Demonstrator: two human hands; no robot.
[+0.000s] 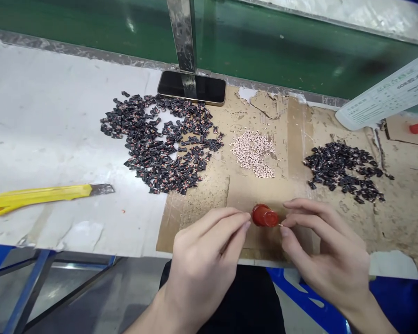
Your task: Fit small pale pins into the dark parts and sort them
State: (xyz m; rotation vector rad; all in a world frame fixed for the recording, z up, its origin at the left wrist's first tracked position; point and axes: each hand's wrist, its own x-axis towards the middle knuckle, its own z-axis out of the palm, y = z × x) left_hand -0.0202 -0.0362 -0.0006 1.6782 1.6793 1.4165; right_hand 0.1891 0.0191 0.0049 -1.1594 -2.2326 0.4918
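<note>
Green glass panels and a steel upright (pixel 181 35) rise behind a white-topped bench (pixel 55 116), with a sheet of worn, torn cardboard (pixel 195 218) laid over it, and everything here sits around a small red plastic cap (pixel 264 215) near that sheet's front edge. Glossy and stepped, with a wider rounded end, the cap lies tipped on its side, though whether it rests on the cardboard or is borne up by the fingers I cannot tell. Its left side meets the narrow grip of the left hand (pixel 204 262), whose fingertips (pixel 245 226) touch it. Just to its right, the right hand (pixel 329 250) closes thumb and forefinger to a very narrow pinch on what looks like a tiny bright sliver (pixel 280 225) – too small to identify. Beyond the cap lies a heap of pale pink bits (pixel 252 153), flanked by two spreads of black pieces (pixel 160 144) (pixel 344 171), and a yellow utility knife (pixel 45 197) lies well off to its left. The step in hand appears to be fine fingertip work at the cap – one that calls for steady, closely aligned tips.
</note>
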